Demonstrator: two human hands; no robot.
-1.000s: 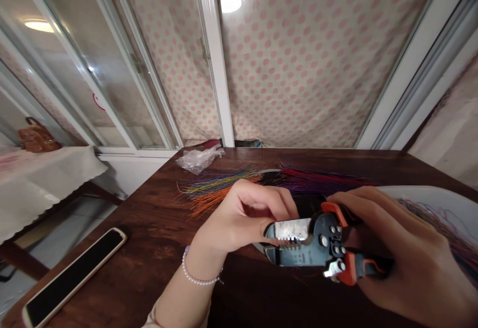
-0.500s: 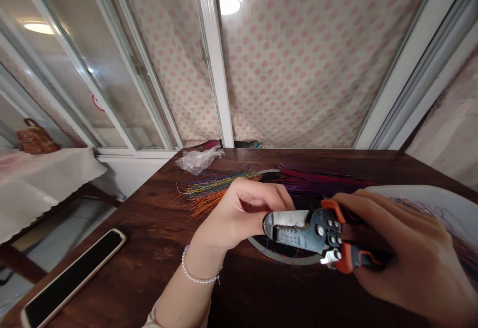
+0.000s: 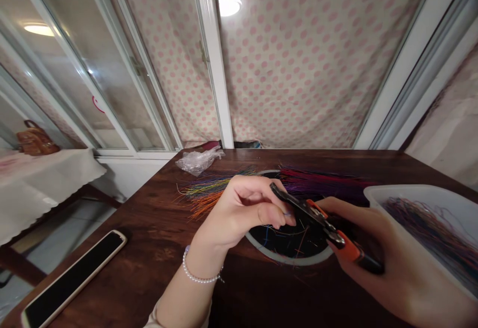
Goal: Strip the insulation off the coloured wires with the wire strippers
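Note:
My left hand, with a beaded bracelet at the wrist, is pinched shut on a thin wire; only a short bluish bit shows at the fingertips. My right hand grips wire strippers with orange and black handles. The tool is turned edge-on, its dark jaws beside the left fingers; whether they touch the wire I cannot tell. Beneath both hands lies a round black mat with a grey rim, strewn with wire scraps. Orange and yellow wires fan out behind the left hand, red and purple wires farther right.
On the right stands a translucent white bin holding many tangled wires. A phone lies at the table's left edge. Crumpled clear plastic rests at the back of the dark wooden table.
My right hand has turned the wire strippers from flat-side view to edge-on, lowering the handles. The left fingertips, covered by the tool before, now show. My left hand has barely moved.

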